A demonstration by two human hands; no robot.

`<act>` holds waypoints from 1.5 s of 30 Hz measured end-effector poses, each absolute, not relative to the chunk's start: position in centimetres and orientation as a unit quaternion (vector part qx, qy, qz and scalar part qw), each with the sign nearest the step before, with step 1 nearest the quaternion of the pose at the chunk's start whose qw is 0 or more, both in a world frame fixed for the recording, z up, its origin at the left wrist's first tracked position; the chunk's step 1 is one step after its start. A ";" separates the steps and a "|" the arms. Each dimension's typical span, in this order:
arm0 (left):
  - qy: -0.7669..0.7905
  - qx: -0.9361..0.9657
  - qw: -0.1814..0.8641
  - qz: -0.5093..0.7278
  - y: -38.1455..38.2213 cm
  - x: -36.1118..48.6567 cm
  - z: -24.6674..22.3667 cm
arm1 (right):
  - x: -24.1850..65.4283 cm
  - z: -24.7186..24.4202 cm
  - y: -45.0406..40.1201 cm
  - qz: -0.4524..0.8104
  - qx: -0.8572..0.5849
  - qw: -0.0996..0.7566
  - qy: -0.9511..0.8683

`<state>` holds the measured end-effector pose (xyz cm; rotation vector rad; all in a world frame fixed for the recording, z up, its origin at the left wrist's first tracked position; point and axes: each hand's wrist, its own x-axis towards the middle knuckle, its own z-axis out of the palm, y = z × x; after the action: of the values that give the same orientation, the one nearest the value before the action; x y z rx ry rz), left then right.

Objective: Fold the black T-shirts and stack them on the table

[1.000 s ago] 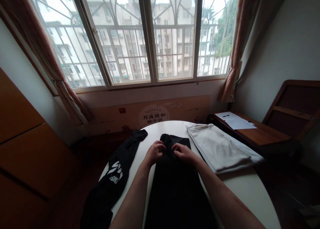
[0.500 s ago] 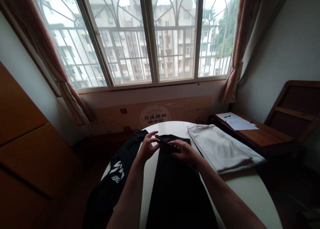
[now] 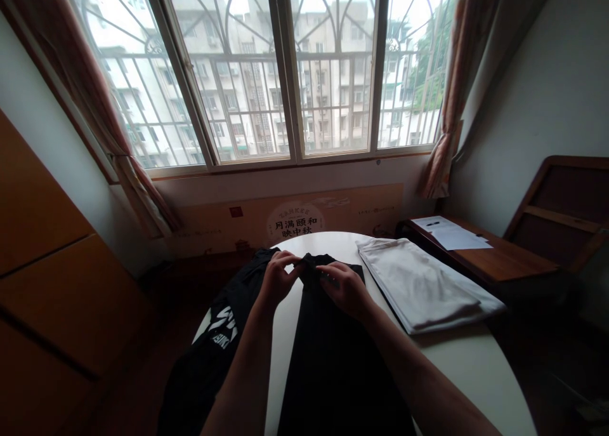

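Observation:
A long piece of black clothing (image 3: 342, 372) lies lengthwise over the round white table (image 3: 480, 366) and runs down toward me; its exact kind is hard to make out in the dark. At its far edge my left hand (image 3: 280, 276) pinches the fabric between thumb and fingers. Just to the right, my right hand (image 3: 346, 289) also grips that edge, fingers bent, with a small bunch of cloth raised between both hands. Left of my forearm, another black garment with white lettering (image 3: 200, 366) hangs partly over the table's side.
White folded clothing (image 3: 423, 284) lies on the table's right part. Beyond it stands a wooden side table (image 3: 509, 261) with papers (image 3: 459, 237), beside a wooden-framed chair (image 3: 561, 201). A window with curtains is ahead; a wooden cabinet (image 3: 42, 258) is at left.
My left fingers, partly spread before, have closed onto the cloth edge. My right fingers have curled in tighter, and the edge between the hands is now bunched up.

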<state>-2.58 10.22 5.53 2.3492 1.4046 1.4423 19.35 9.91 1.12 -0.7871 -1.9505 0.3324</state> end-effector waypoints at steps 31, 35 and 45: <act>0.443 0.786 0.067 0.426 9.9 -1.4 5.2 | 15.9 0.0 8.8 0.276 -0.350 0.497 -0.745; 0.430 0.808 0.089 0.392 9.5 -0.9 5.1 | 15.6 -0.2 8.9 0.308 -0.368 0.501 -0.720; 0.443 0.844 0.123 0.276 19.0 -1.5 5.3 | 15.2 -0.3 9.2 0.324 -0.355 0.477 -0.736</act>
<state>-1.49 19.04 5.26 2.4628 1.2914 0.8045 15.24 9.17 -0.27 -0.8683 -1.7968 0.7917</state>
